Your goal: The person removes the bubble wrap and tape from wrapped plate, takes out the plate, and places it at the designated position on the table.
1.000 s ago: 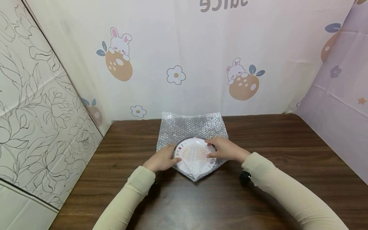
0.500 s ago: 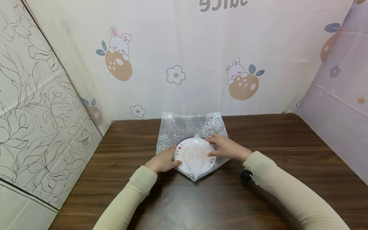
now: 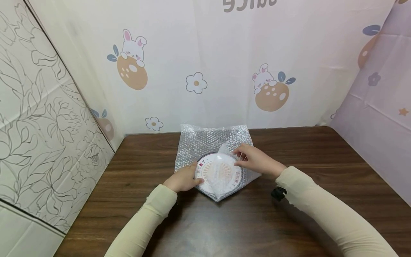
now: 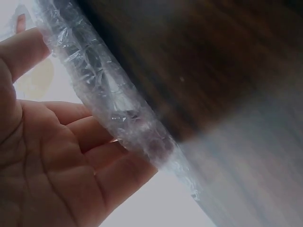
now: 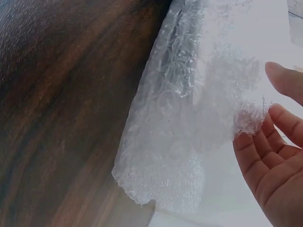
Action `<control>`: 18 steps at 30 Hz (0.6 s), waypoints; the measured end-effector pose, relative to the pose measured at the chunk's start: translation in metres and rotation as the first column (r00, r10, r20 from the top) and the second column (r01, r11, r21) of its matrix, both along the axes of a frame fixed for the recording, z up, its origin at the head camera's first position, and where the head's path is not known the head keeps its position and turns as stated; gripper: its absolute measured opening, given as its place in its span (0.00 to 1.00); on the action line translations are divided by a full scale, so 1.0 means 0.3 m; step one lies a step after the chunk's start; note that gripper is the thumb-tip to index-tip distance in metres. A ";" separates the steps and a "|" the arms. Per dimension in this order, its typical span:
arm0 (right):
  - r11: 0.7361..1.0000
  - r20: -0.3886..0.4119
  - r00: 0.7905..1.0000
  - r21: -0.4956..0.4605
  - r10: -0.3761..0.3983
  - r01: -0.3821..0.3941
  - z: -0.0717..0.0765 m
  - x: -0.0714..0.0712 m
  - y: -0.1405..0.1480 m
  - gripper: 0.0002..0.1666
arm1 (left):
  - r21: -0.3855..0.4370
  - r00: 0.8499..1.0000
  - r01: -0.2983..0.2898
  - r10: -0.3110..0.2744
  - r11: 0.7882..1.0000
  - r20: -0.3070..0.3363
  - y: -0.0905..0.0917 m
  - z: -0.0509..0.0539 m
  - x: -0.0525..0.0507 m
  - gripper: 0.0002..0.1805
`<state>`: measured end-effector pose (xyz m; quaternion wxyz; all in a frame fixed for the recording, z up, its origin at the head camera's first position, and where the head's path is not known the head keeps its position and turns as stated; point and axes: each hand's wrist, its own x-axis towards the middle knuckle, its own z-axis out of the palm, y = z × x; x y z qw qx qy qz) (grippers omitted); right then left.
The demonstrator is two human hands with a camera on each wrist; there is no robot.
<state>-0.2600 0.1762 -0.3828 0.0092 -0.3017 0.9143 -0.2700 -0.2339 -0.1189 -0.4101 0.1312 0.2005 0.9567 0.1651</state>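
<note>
A round white plate [image 3: 204, 166] with a dark rim line, red characters and a tan fan pattern lies on silver bubble wrap [image 3: 208, 141]. A clear folded flap of the wrap [image 3: 221, 178] covers part of it. My left hand [image 3: 184, 177] rests at the plate's left rim, its thumb over the near edge. In the left wrist view its fingertips pass behind the wrap's edge. My right hand [image 3: 257, 159] is at the plate's upper right, fingers bent. In the right wrist view those fingertips touch the wrap [image 5: 180, 127], while the thumb stands apart from it.
The dark wooden table [image 3: 218, 228] extends around the wrap on both sides and in front. Behind it hangs a white curtain [image 3: 224, 46] with rabbits and flowers. A flower-line panel [image 3: 54, 107] stands at the left, a pale purple cloth [image 3: 382, 107] at the right.
My right hand has moved up and slightly right, off the plate's right rim. The flap's tip has risen beside it, and more of the wrap's right corner shows. My left hand has barely moved.
</note>
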 end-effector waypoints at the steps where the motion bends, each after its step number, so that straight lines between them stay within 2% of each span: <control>1: 1.000 0.005 1.000 -0.015 -0.005 0.005 0.002 0.000 0.002 0.20 | 0.000 1.000 -0.002 0.002 1.000 0.001 0.001 0.000 -0.001 0.44; 10: 0.996 0.010 1.000 -0.088 -0.012 0.013 0.031 0.022 0.024 0.06 | 0.013 1.000 -0.009 0.009 1.000 0.000 0.004 0.000 0.002 0.44; 18: 0.989 -0.009 1.000 -0.148 -0.008 0.006 0.049 0.050 0.057 0.05 | 0.020 1.000 -0.017 0.017 1.000 0.007 0.002 0.000 0.003 0.44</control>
